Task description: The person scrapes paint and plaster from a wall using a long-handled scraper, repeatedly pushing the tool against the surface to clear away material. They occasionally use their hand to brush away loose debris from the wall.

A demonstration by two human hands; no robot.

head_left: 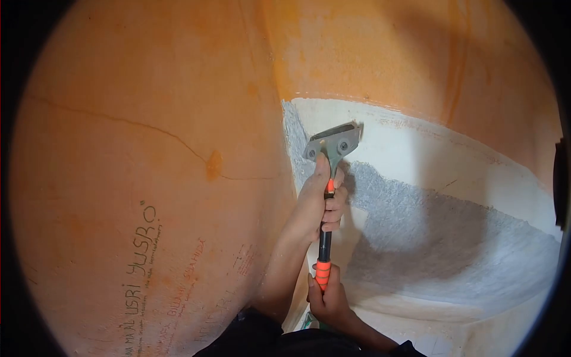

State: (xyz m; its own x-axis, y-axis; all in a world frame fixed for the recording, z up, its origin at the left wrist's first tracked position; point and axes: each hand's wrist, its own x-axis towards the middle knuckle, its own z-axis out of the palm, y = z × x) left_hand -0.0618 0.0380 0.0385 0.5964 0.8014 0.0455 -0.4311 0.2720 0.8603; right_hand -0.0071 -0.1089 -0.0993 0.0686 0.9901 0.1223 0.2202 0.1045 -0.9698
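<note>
A long-handled scraper with a black shaft, orange grips and a wide grey-green head stands nearly upright before the wall. My left hand is wrapped around the upper shaft just below the head, its thumb pressed up against the head's base. Lower down, my right hand closes on the ribbed orange grip at the handle's end. The scraper's blade edge is up against a white bare band of the wall, near the corner. Below that band is a rough grey patch.
To the left, an orange wall carries a long crack and handwritten lettering. Orange paint covers the wall above the white band. A dark object shows at the right edge. Shadows fall across the bare area.
</note>
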